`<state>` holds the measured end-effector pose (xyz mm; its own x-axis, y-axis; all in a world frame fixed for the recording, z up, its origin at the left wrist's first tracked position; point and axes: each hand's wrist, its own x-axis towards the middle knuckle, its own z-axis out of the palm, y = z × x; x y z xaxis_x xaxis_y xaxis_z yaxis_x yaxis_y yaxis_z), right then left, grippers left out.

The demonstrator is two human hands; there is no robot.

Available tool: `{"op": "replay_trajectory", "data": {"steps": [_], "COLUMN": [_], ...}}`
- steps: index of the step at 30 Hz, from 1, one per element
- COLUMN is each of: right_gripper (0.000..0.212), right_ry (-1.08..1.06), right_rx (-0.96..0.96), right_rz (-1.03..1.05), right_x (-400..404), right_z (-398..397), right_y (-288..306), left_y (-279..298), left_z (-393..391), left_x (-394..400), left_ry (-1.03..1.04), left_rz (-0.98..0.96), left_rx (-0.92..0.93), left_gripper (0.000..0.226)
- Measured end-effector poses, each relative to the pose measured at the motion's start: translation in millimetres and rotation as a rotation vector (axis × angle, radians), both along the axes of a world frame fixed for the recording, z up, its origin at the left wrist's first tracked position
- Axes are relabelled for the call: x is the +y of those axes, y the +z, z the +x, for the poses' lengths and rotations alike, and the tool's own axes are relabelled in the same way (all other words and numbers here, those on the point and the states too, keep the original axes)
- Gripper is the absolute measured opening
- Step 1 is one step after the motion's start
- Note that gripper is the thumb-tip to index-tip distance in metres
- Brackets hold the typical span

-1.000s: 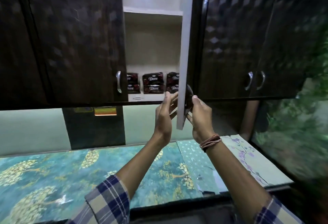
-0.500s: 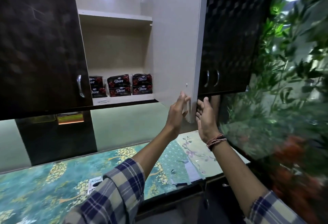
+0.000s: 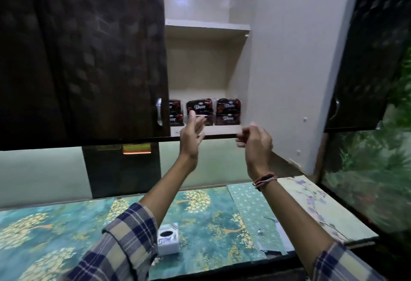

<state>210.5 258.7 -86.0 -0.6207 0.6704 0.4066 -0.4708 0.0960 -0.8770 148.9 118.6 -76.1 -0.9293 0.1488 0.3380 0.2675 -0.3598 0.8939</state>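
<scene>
The left hand [image 3: 191, 135] is reaching up in front of the lower shelf [image 3: 222, 130], fingers straight and slightly apart, holding nothing. Its fingertips are overlapping the middle stack of the Dove packets [image 3: 228, 111]; contact cannot be confirmed. The packets are sitting in three stacks along the shelf's front edge. The right hand [image 3: 255, 141] is hovering at the shelf's front right corner, fingers loosely curled, gripping nothing. The cupboard door [image 3: 289, 69] is standing open at the right. A white box [image 3: 168, 240] is resting near the counter's [image 3: 204, 216] front edge.
</scene>
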Motion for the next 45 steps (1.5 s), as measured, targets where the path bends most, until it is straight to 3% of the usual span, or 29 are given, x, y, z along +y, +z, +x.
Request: {"op": "replay_trajectory", "data": {"steps": [6,13,21,23,29,35,40,45], "right_gripper": [0.031,0.048,0.037,0.028,0.035,0.028,0.033,0.039], "right_ry": [0.415,0.483,0.575,0.549,0.376,0.600,0.814,0.988], "right_rx": [-0.208,-0.326,-0.358,-0.362,-0.288,-0.175,-0.153,-0.125], "right_rz": [-0.074,-0.023,-0.053,0.003,0.189,0.201,0.196,0.220], "right_x": [-68,-123,-143,-146,-152,-159,-201,-273], "right_z": [-116,-205,-253,-255,-234,-145,-84,-52], "right_y": [2,7,2,0,-17,-28,-13,-11], "left_y": [9,10,-1,-3,-10,-30,-36,-34], "left_z": [-72,-133,-160,-162,-141,-70,-9,40], "left_x": [-94,-127,-126,-128,-131,-146,-180,-233], "left_ry": [0.168,0.080,-0.001,-0.009,0.035,0.297,0.488,0.552], "left_rz": [0.025,-0.008,-0.034,-0.044,-0.015,0.169,0.321,0.307], "left_rx": [0.000,-0.038,-0.061,-0.063,-0.022,0.054,0.094,0.195], "left_gripper": [0.068,0.071,0.074,0.075,0.072,0.059,0.061,0.055]}}
